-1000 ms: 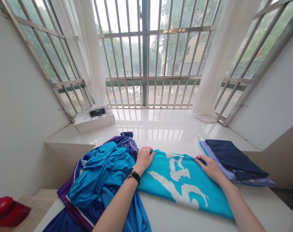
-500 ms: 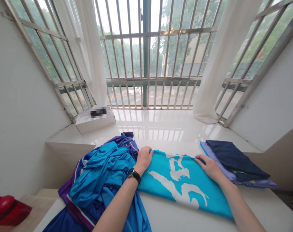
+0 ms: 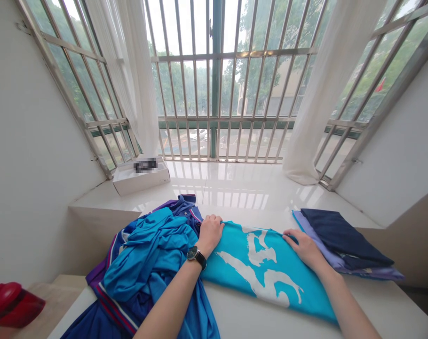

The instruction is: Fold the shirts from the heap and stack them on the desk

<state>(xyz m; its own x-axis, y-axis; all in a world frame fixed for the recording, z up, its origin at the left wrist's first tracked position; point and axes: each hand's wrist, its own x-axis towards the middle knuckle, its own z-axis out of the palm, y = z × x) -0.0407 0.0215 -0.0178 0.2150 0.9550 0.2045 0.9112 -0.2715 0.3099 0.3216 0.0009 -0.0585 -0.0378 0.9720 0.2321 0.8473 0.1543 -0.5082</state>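
A turquoise T-shirt [image 3: 235,268], folded into a long flat rectangle with large white brush-like lettering, lies on the white table. My left hand [image 3: 211,234], with a black-strapped watch on its wrist, curls its fingers over the shirt's far left corner. At the far edge toward the right, my right hand [image 3: 303,247] pinches the fabric between thumb and fingers. Left of my left hand lies a crumpled heap of clothes, a bright blue garment [image 3: 146,254] on top and a navy one with striped trim [image 3: 118,308] beneath. Some fingertips are hidden by the hands.
To the right sits a stack of folded clothes [image 3: 344,238], dark navy over lilac. A white box [image 3: 141,181] stands on the glossy windowsill [image 3: 228,181] before a barred window. A white curtain [image 3: 302,155] hangs at right; something red [image 3: 14,303] is low at left.
The view has shifted slightly. My right hand has moved a little left along the shirt's far edge; my left hand stays at its corner.
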